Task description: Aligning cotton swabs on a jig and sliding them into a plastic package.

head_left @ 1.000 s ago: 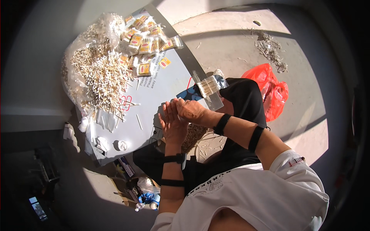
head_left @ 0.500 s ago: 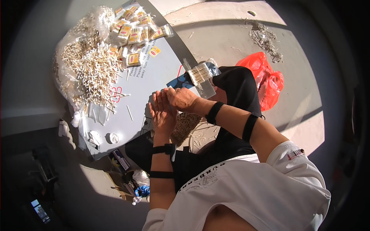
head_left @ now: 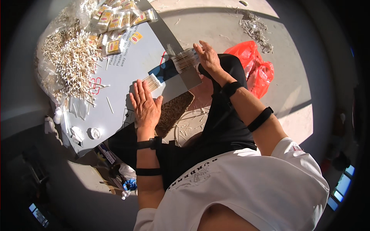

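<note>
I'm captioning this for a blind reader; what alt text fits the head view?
A seated person's right hand holds a bundle of cotton swabs while the left hand rests flat beside a smaller bundle on a grey board. A loose swab pile, small yellow packets and a red plastic bag lie around.

Bare concrete floor (head_left: pixel 216 27) lies in strong sunlight, with long dark shadows falling across it on the right; a red plastic bag (head_left: pixel 256 67) sits crumpled on it to the right; a small heap of pale scraps (head_left: pixel 254 29) lies far right; the near left is deep in shade.
</note>
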The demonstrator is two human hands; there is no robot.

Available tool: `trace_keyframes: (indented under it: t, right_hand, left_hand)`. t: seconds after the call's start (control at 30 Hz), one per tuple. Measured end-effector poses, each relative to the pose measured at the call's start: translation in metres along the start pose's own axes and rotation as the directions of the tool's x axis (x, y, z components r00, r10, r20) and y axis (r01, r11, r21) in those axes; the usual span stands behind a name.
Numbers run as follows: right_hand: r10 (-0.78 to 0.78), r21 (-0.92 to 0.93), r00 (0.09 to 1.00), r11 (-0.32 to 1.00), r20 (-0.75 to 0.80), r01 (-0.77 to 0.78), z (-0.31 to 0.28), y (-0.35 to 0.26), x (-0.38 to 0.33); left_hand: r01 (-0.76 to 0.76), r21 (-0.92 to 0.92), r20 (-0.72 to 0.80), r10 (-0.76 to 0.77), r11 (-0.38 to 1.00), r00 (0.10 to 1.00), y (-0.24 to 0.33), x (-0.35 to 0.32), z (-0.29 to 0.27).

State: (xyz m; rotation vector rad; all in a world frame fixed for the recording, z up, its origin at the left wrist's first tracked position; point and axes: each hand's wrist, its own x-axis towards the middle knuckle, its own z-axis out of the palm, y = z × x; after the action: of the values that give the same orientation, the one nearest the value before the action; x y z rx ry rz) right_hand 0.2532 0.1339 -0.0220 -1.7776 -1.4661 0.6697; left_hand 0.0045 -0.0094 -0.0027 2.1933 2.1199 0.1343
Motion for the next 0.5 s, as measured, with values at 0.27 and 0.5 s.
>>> trace_keyframes:
  t: [0.27,0.5]
  right_hand:
    - [0.067,-0.027,0.994,0.998,0.086,-0.065,0.017,-0.013,0.001]
    - [0.251,0.046,0.943,0.963,0.217,-0.266,0.020,-0.009,0.011]
  left_hand:
    - [0.007,-0.005,-0.034,-0.007,1.000,0.999,0.003,0.000,0.000]
    - [-0.001,-0.025,-0.019,0.001,1.000,1.000,0.018,0.006,0.002]
